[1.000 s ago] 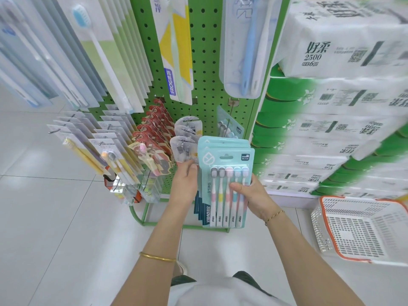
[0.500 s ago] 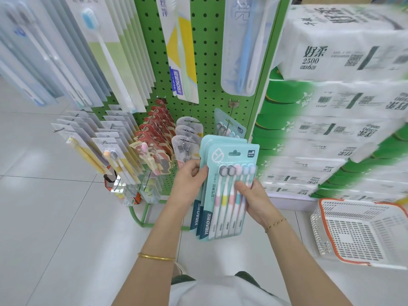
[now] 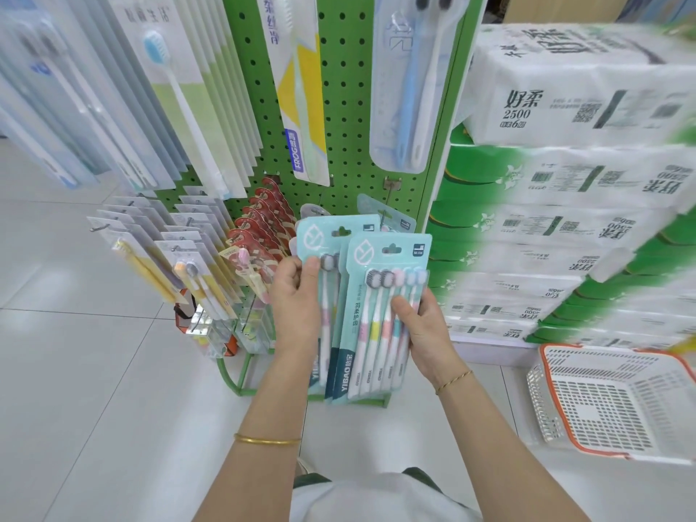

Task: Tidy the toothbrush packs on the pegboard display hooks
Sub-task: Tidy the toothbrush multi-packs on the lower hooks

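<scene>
My left hand (image 3: 297, 295) pinches the rear teal toothbrush packs (image 3: 320, 239) at their left edge. My right hand (image 3: 425, 329) grips the front pack (image 3: 388, 258), thumb laid across its face. The fanned bundle sits at frame centre, just below a hook (image 3: 391, 184) on the green pegboard (image 3: 350, 88). I judge I'm squaring the packs for hanging. Next, the hang holes (image 3: 391, 249) need lining up and threading onto the hook. I cannot tell whether any is threaded already.
</scene>
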Demonstrator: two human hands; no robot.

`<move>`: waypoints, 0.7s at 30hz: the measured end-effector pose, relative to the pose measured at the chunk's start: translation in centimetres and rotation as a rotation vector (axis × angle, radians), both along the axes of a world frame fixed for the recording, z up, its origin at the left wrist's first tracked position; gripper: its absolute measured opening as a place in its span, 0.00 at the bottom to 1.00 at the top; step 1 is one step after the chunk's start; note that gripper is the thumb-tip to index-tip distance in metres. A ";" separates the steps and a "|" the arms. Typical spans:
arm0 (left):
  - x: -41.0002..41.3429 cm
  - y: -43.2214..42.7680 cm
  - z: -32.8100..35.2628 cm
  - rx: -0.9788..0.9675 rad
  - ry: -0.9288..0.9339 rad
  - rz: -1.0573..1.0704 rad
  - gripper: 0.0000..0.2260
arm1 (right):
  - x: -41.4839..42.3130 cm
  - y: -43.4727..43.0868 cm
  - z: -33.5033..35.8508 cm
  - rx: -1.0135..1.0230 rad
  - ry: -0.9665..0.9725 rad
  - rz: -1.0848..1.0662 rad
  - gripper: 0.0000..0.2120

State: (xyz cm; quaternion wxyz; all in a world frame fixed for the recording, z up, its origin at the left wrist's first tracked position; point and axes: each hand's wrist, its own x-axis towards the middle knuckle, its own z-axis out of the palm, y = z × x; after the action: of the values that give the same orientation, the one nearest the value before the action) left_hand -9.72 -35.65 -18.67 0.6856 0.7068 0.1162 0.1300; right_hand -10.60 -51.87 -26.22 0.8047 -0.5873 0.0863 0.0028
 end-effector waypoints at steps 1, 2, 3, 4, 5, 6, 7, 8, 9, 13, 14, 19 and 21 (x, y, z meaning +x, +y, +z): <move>0.1 0.1 0.3 0.037 -0.054 0.045 0.11 | -0.1 -0.1 -0.1 0.002 0.001 0.001 0.17; 0.1 0.3 0.7 0.073 -0.102 0.088 0.10 | -0.2 -0.2 -0.1 0.006 0.003 0.004 0.16; 0.2 0.6 1.0 0.111 -0.140 0.136 0.09 | -0.2 -0.2 -0.3 0.002 0.004 0.006 0.14; 0.2 0.9 1.3 0.146 -0.173 0.186 0.08 | -0.3 -0.3 -0.4 -0.007 0.004 0.002 0.13; 0.3 1.2 1.4 0.180 -0.203 0.234 0.08 | -0.3 -0.3 -0.5 -0.020 0.009 -0.006 0.12; 0.4 1.6 1.5 0.214 -0.228 0.277 0.08 | -0.2 -0.3 -0.5 -0.034 0.018 -0.016 0.12; 0.5 2.0 1.5 0.242 -0.248 0.313 0.08 | -0.2 -0.3 -0.6 -0.051 0.026 -0.023 0.12; 0.5 2.2 1.6 0.263 -0.262 0.334 0.08 | -0.1 -0.3 -0.6 -0.067 0.031 -0.029 0.12; 0.6 2.5 1.7 0.274 -0.276 0.346 0.08 | 0.0 -0.2 -0.7 -0.081 0.036 -0.033 0.12; 0.5 2.6 1.9 0.260 -0.291 0.345 0.06 | 0.6 0.0 -0.9 -0.119 0.062 -0.046 0.12; 0.3 2.5 2.0 0.257 -0.286 0.340 0.07 | 0.6 0.1 -0.9 -0.125 0.066 -0.045 0.13; 0.0 2.2 2.0 0.257 -0.266 0.308 0.09 | 1.0 0.2 -0.8 -0.140 0.071 -0.054 0.13; 0.0 2.2 2.0 0.251 -0.262 0.305 0.08 | 1.2 0.2 -0.7 -0.142 0.068 -0.066 0.13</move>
State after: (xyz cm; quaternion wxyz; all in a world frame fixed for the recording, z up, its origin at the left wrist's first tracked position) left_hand -9.76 -33.45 -16.66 0.5742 0.7377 0.1145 0.3361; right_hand -9.41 -51.62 -26.89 0.7573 -0.6393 0.1331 -0.0099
